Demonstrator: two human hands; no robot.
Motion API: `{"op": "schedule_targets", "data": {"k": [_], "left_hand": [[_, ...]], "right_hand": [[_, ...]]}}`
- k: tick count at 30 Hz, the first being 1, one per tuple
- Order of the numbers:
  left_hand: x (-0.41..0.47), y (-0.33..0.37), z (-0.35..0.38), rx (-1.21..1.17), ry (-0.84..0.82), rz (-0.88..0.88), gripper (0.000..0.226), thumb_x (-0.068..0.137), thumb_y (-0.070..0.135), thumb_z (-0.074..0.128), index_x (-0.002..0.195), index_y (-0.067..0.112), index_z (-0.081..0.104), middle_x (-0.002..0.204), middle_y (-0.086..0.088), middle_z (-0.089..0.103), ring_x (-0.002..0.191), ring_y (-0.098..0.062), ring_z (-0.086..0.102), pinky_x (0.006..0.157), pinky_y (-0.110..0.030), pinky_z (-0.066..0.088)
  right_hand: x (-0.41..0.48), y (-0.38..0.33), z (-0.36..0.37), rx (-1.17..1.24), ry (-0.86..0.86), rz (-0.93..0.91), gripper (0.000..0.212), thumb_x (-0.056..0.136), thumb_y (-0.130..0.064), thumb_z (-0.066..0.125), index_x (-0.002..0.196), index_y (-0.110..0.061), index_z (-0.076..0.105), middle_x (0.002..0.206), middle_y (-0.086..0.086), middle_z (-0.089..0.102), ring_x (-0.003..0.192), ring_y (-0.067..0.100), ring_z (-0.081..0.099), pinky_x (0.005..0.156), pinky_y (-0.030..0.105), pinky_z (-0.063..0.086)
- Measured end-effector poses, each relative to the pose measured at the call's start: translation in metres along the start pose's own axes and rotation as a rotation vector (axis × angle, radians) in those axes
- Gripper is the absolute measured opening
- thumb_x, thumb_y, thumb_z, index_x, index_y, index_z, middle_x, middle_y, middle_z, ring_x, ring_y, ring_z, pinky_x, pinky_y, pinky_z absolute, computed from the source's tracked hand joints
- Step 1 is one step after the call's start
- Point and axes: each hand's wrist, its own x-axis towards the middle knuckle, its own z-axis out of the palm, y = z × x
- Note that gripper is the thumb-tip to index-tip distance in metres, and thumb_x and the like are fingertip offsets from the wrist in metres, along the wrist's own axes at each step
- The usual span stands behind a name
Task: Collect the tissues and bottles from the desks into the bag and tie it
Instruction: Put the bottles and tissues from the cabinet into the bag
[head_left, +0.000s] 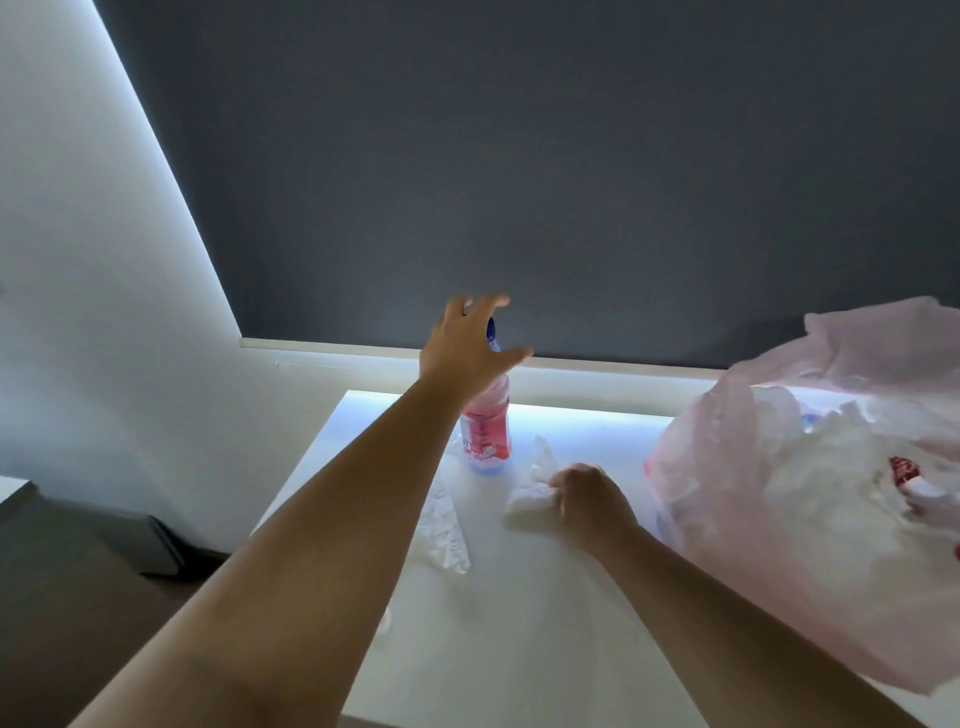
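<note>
So, from the head view we're mid-collection: left hand (470, 348) stretched out, fingers spread open over the bottle (485, 439) standing at 12 o'clock on the bench (519, 634), right hand (589, 499) clutching a crumpled tissue (527, 501), and next I'd guess both need dropping into the bag (779, 545) at 3 o'clock.

Upright pink-labelled bottle (485, 441), crumpled white tissues (447, 535), open pink bag (727, 467) alongside.

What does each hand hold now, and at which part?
The right hand grips the crumpled tissue at its right end. The left hand is spread open around the top of the bottle, holding nothing.
</note>
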Motion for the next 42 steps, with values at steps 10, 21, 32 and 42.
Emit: {"op": "schedule_targets", "data": {"k": [10,21,32,42], "left_hand": [[-0.007,0.03,-0.033,0.184,0.097,0.021,0.037,0.095,0.036,0.049,0.126,0.015,0.048,0.123,-0.012,0.055,0.11,-0.028,0.053,0.093,-0.038,0.047],[-0.038,0.156,-0.09,-0.468,0.531,0.371,0.026,0.082,0.025,0.069,0.102,0.011,0.061,0.095,0.003,0.062,0.085,-0.008,0.055,0.074,-0.007,0.043],[-0.084,0.24,0.003,-0.498,0.358,0.474,0.034,0.079,0.033,0.073,0.102,0.013,0.058,0.097,0.005,0.057,0.083,-0.008,0.051,0.07,-0.009,0.04],[-0.134,0.251,0.125,0.154,-0.224,0.551,0.05,0.089,0.031,0.061,0.134,0.022,0.04,0.142,-0.004,0.039,0.106,-0.024,0.059,0.092,-0.03,0.051]], "right_hand": [[-0.001,-0.013,-0.082,0.228,0.28,0.058,0.029,0.09,-0.003,0.045,0.104,-0.006,0.069,0.106,0.01,0.067,0.095,0.022,0.062,0.077,0.017,0.039],[-0.079,0.058,-0.245,0.191,0.883,0.205,0.026,0.089,-0.001,0.047,0.103,-0.006,0.069,0.113,0.011,0.056,0.1,0.027,0.058,0.086,0.024,0.043],[-0.14,0.155,-0.25,-0.174,0.554,0.467,0.034,0.083,-0.035,0.063,0.117,-0.032,0.062,0.148,0.004,0.037,0.133,0.031,0.035,0.11,0.046,0.028],[-0.154,0.203,-0.235,0.148,0.42,0.526,0.035,0.087,-0.004,0.057,0.122,-0.008,0.063,0.133,0.007,0.058,0.122,0.024,0.053,0.105,0.027,0.038]]}}
